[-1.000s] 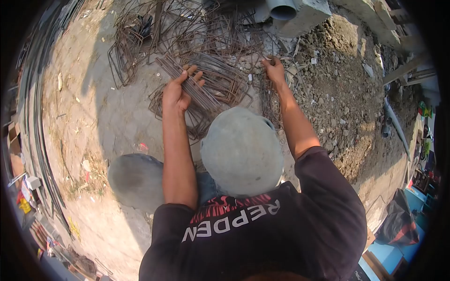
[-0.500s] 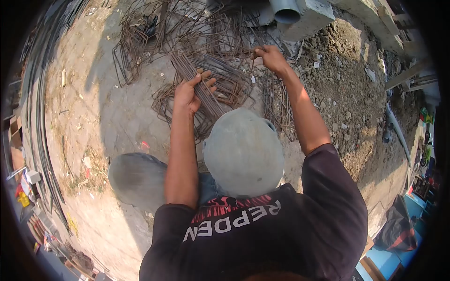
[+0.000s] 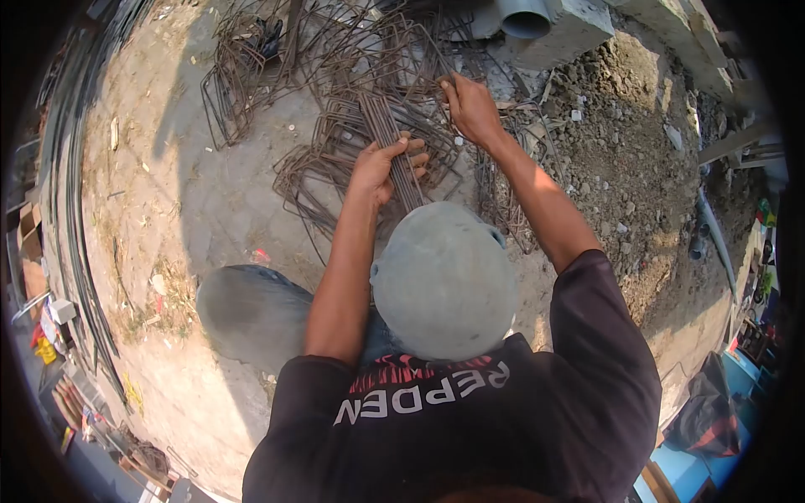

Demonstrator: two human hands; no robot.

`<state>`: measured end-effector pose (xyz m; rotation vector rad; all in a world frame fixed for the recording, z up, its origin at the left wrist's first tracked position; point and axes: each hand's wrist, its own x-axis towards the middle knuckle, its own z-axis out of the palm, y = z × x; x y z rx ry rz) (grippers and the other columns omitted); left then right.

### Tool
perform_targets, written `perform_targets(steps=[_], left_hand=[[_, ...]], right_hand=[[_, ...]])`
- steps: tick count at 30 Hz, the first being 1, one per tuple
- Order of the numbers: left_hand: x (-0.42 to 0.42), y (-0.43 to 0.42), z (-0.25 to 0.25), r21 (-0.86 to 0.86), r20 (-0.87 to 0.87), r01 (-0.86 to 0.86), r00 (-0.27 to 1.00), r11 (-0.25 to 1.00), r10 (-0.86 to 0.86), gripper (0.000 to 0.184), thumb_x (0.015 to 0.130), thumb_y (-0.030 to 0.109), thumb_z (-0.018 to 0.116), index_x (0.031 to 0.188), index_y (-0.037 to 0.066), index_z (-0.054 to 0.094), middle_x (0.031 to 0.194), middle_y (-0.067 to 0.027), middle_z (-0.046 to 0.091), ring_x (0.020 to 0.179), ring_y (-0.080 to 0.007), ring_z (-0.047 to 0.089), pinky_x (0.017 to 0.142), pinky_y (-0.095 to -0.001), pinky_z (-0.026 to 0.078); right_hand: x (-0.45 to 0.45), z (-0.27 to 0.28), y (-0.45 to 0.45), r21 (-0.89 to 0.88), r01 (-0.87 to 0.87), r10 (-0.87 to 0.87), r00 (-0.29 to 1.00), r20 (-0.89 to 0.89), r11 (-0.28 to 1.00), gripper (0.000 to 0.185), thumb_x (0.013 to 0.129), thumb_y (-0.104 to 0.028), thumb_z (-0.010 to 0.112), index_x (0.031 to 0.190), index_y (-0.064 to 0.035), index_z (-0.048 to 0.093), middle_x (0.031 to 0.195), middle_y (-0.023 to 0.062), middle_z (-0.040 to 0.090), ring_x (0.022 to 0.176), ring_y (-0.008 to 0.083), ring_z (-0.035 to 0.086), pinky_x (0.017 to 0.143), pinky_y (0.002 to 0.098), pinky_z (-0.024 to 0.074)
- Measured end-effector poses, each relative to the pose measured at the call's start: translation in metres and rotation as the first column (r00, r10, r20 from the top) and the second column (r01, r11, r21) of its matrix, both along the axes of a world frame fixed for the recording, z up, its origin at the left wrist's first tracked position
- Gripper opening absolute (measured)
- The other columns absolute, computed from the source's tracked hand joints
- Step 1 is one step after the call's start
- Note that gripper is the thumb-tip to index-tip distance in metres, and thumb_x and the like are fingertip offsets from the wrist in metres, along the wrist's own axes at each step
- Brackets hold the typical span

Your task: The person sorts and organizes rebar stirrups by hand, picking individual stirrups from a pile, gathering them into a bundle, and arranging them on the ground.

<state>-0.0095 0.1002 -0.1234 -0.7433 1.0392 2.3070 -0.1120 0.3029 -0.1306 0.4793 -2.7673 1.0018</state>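
One pale cap (image 3: 444, 285) sits nearest the lens, above a dark lettered shirt (image 3: 461, 440). Beyond it, the left hand (image 3: 387, 170) has its fingers wrapped around a bundle of thin rods (image 3: 383, 117), slanting over bent rods (image 3: 335, 151) on the ground (image 3: 168, 226). Slightly farther, the right hand (image 3: 475, 111) is poised beside a rusty tangle (image 3: 394, 50), fingertips drawn close; whether they clamp a rod cannot be told. The step in hand looks like sorting steel; the next move seems to call for a firm left hold and careful untangling. Farther off, a grey pipe (image 3: 525, 18) gapes, any contents hidden.
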Motion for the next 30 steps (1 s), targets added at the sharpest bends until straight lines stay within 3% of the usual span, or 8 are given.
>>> perform_targets(steps=[2,7,12,20,22,24,26,30], left_hand=[[-0.001,0.000,-0.003,0.000,0.003,-0.005,1.000,1.000,0.005,0.024,0.100,0.012,0.061,0.121,0.001,0.058,0.119,-0.0202,0.067,0.099,-0.0336,0.071,0.076,-0.0473,0.064],[0.002,-0.013,0.007,0.033,0.017,-0.072,0.997,0.997,0.071,0.023,0.101,0.010,0.058,0.122,0.001,0.057,0.118,-0.0199,0.067,0.097,-0.0327,0.071,0.077,-0.0479,0.063],[-0.002,-0.032,0.016,0.081,-0.042,-0.144,0.988,0.986,0.148,0.025,0.101,0.009,0.057,0.124,0.000,0.055,0.121,-0.0210,0.066,0.098,-0.0337,0.070,0.079,-0.0479,0.063],[-0.008,-0.065,0.054,0.026,-0.204,-0.115,0.972,0.993,0.118,0.033,0.100,0.012,0.061,0.129,-0.001,0.054,0.129,-0.0228,0.062,0.107,-0.0348,0.068,0.081,-0.0482,0.063],[-0.007,-0.071,0.060,0.026,-0.227,-0.102,0.968,0.994,0.105,0.035,0.099,0.012,0.061,0.131,-0.001,0.053,0.128,-0.0226,0.063,0.107,-0.0345,0.069,0.081,-0.0478,0.063],[-0.007,-0.073,0.063,0.025,-0.241,-0.083,0.967,0.996,0.087,0.038,0.099,0.012,0.062,0.133,-0.001,0.053,0.127,-0.0226,0.064,0.106,-0.0342,0.069,0.081,-0.0474,0.062],[-0.006,-0.077,0.063,0.014,-0.246,-0.059,0.967,0.998,0.061,0.040,0.098,0.012,0.063,0.134,-0.002,0.052,0.125,-0.0225,0.065,0.106,-0.0341,0.069,0.081,-0.0470,0.062],[-0.003,-0.074,0.069,0.026,-0.250,-0.087,0.964,0.996,0.091,0.032,0.098,0.010,0.063,0.127,-0.002,0.055,0.119,-0.0227,0.067,0.100,-0.0346,0.071,0.076,-0.0464,0.063]], right_hand=[[0.001,-0.010,0.000,0.017,-0.103,0.104,0.991,-0.089,0.995,0.025,0.103,-0.026,0.053,0.105,-0.0034,0.065,0.078,0.0241,0.067,0.081,0.0459,0.066,0.072,0.0529,0.0498],[-0.034,-0.001,0.013,0.022,0.118,-0.114,0.982,-0.150,0.993,0.028,0.102,-0.032,0.055,0.113,-0.0073,0.064,0.093,0.0203,0.070,0.086,0.0450,0.066,0.073,0.0530,0.0520],[-0.023,0.103,0.056,0.073,0.219,-0.213,0.974,-0.077,0.973,0.030,0.099,-0.032,0.065,0.112,-0.0051,0.066,0.081,0.0163,0.069,0.073,0.0345,0.068,0.065,0.0431,0.0510],[0.041,0.162,0.056,-0.118,-0.038,0.036,0.999,-0.021,0.992,0.011,0.094,-0.013,0.069,0.100,-0.0039,0.070,0.086,0.0073,0.068,0.074,0.0252,0.066,0.064,0.0339,0.0498],[0.040,0.182,0.045,0.284,-0.134,0.225,0.922,-0.316,0.949,0.010,0.091,-0.009,0.070,0.100,-0.0064,0.070,0.089,0.0051,0.067,0.076,0.0270,0.065,0.066,0.0367,0.0512],[0.040,0.191,0.036,0.502,-0.126,0.347,0.859,-0.376,0.856,0.012,0.089,-0.007,0.069,0.100,-0.0086,0.070,0.090,0.0038,0.066,0.078,0.0291,0.065,0.068,0.0402,0.0522],[0.040,0.189,0.026,0.541,-0.136,0.339,0.893,-0.296,0.830,0.014,0.088,-0.006,0.067,0.101,-0.0103,0.070,0.090,0.0033,0.065,0.079,0.0316,0.065,0.069,0.0445,0.0527],[0.035,0.175,-0.003,0.300,-0.337,0.364,0.930,-0.040,0.893,0.017,0.092,-0.006,0.059,0.105,-0.0065,0.069,0.096,0.0090,0.069,0.085,0.0320,0.068,0.072,0.0416,0.0532]])
